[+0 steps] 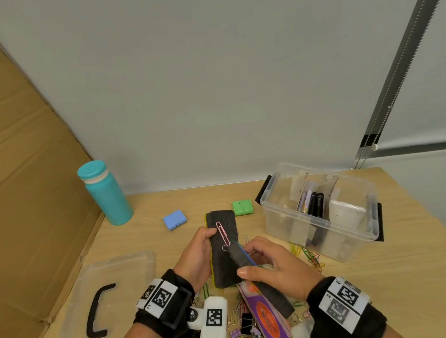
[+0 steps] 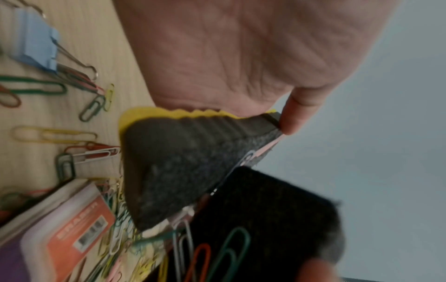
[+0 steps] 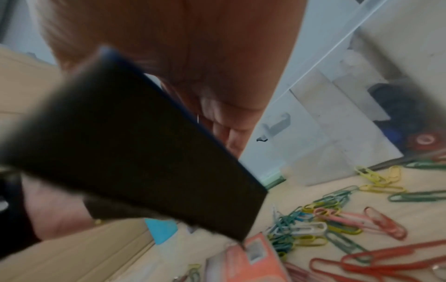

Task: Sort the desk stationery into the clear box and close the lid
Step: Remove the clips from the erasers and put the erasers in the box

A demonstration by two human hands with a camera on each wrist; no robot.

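My left hand grips a black felt eraser with a yellow back by its edges, held up above the desk. A pink paper clip clings to its felt face. My right hand pinches a second felt eraser with a blue back, tilted, its upper end against the first one's face. In the left wrist view the yellow-backed eraser sits under my palm. The blue-backed eraser fills the right wrist view. The clear box stands open at the right, with markers inside.
The clear lid with a black handle lies at the left. A packaged eraser, binder clips and scattered paper clips lie under my hands. Behind stand a teal bottle, a blue box and a green box.
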